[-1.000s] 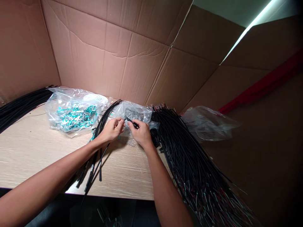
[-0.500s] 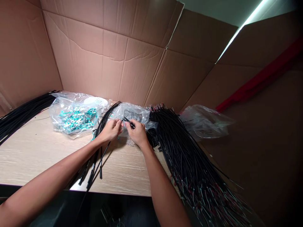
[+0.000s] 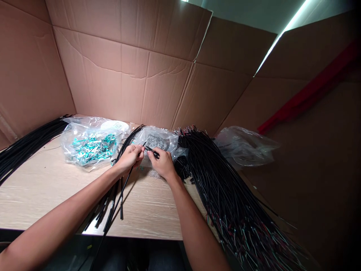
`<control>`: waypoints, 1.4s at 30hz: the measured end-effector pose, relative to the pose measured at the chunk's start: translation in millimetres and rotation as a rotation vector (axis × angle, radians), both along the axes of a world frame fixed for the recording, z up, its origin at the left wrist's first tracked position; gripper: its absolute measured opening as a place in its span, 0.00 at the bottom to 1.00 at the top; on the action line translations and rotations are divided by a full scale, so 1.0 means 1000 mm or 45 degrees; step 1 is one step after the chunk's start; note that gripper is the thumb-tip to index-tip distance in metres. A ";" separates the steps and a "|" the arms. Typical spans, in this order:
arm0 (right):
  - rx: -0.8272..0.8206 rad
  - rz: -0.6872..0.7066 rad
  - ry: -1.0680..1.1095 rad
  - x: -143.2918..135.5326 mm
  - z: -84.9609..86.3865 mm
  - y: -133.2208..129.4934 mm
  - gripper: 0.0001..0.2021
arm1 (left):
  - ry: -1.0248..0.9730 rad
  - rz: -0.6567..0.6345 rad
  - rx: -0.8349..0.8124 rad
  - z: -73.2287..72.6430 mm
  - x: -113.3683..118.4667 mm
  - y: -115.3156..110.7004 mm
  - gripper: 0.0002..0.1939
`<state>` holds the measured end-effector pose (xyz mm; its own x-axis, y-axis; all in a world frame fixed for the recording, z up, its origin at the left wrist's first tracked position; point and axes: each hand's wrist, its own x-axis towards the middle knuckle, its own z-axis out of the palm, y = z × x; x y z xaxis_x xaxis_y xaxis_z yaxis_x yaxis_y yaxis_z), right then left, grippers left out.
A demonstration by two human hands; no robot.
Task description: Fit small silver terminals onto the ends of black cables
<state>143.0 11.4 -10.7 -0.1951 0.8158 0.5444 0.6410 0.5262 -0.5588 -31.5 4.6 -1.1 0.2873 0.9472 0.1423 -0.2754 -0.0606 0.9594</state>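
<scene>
One thin black cable [image 3: 146, 142] juts past the pinched fingers of the left hand [image 3: 131, 158]; the right hand [image 3: 163, 162], fingers closed around a small black pointed tool [image 3: 152, 151], angles inward.

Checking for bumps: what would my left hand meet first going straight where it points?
Your left hand would likely meet the black hand tool in your right hand; depth is unclear.

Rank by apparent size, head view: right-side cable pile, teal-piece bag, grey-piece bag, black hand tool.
1. Right-side cable pile
2. Teal-piece bag
3. Grey-piece bag
4. Black hand tool, partly covered by the right hand
</scene>
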 end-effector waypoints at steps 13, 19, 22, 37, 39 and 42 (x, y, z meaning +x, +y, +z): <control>0.084 -0.090 0.081 0.002 0.007 -0.005 0.15 | 0.022 0.055 -0.025 -0.003 0.008 0.000 0.22; 0.049 -0.034 0.038 0.001 0.004 -0.004 0.15 | 0.003 0.007 -0.032 -0.007 0.007 0.003 0.25; 0.042 -0.026 0.046 0.000 0.002 -0.003 0.15 | -0.008 -0.032 -0.041 -0.011 0.006 0.004 0.25; 0.011 0.017 0.118 -0.002 0.003 0.001 0.18 | -0.057 -0.126 -0.068 -0.010 0.004 0.002 0.23; -0.020 0.025 0.138 0.001 0.002 0.004 0.19 | -0.026 -0.107 -0.060 -0.013 0.005 0.003 0.23; -0.064 0.041 0.285 0.007 0.000 0.009 0.20 | 0.031 -0.015 -0.003 -0.016 0.006 0.005 0.24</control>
